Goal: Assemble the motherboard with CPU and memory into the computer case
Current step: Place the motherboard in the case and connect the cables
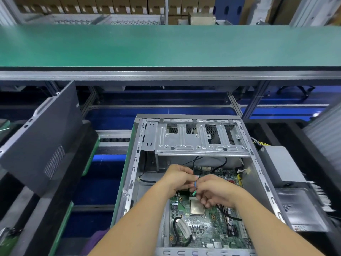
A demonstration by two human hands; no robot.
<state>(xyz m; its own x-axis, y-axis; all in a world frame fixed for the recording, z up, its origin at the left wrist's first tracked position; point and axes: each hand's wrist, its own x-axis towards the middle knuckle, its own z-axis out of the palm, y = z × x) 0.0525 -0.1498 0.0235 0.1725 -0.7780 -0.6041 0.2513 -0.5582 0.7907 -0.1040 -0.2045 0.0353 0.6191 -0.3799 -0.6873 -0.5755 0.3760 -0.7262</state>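
An open grey computer case [137, 163] lies on its side in front of me. Inside it sits the green motherboard [203, 228], with the square metal CPU [197, 207] near its middle and memory sticks [231, 228] along its right side. Both hands meet above the board's upper part. My left hand [177, 179] and my right hand [215, 191] pinch small blue and green cable connectors [194, 188] between their fingertips. Thin black cables [193, 164] run up from the connectors toward the drive cage [199, 139].
A dark grey side panel [42, 137] leans at the left. A silver power supply [278, 165] with wires lies right of the case. A green shelf [166, 45] spans overhead behind. A loose black cable with a white tag [182, 230] rests on the board's lower left.
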